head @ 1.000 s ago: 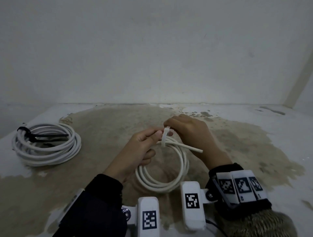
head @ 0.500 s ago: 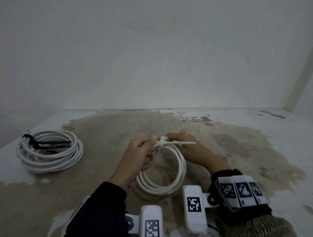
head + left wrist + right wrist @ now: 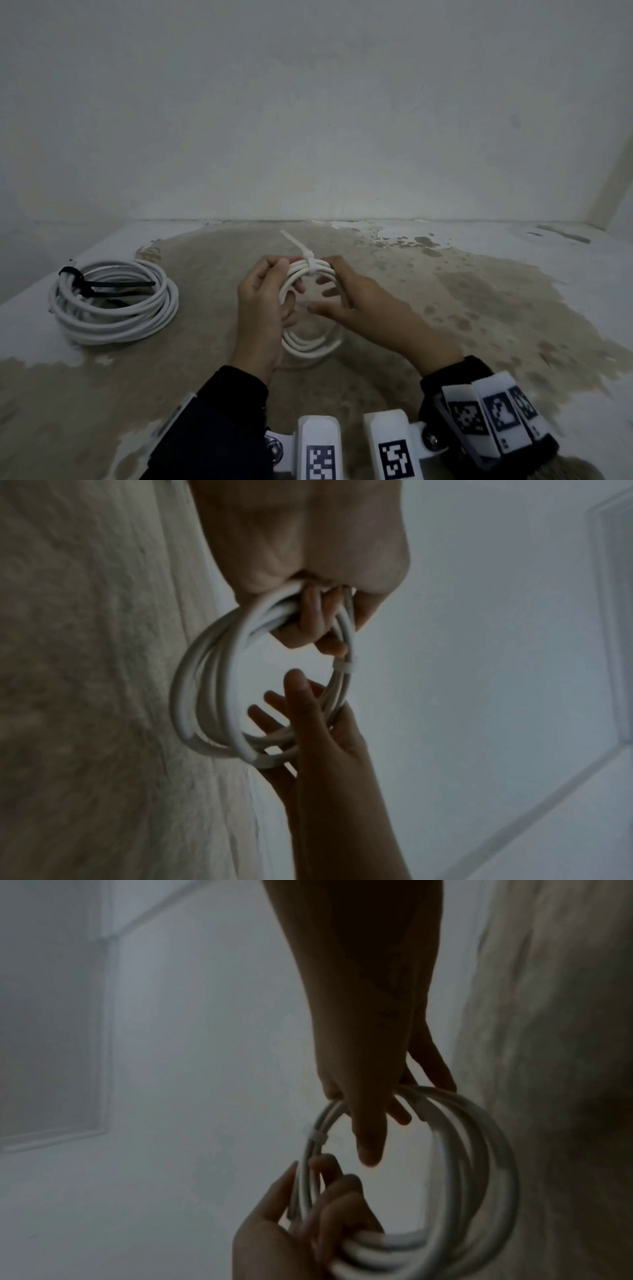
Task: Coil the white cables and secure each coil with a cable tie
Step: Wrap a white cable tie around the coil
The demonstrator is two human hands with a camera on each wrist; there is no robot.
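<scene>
— Starting at the left, what is seen?

— A big coil of white cable is laid flat on the stained floor, near the wall. It is bound on its far left side by a black cable tie, and the black tail is stretched across the coil to the right.

— And next to it?

— Well apart from that coil, a smaller white cable coil is held up over the floor in the middle. Its left side is gripped by the left hand. The fingers are curled through the ring and the strands are pinched by the thumb.

— Is the small coil tied?

— Yes. A white cable tie is wrapped around the top of it, between the two hands. Its thin tail is pointed up and away to the left. The band is also seen from the left wrist and from the right wrist.

— What is done by the right hand?

— The right side of the small coil is touched by it. Its fingers are held nearly straight and spread, some inside the ring. Nothing is squeezed by them.

— And at the bottom?

— White blocks with black square patterns are worn at the wrists.
</scene>
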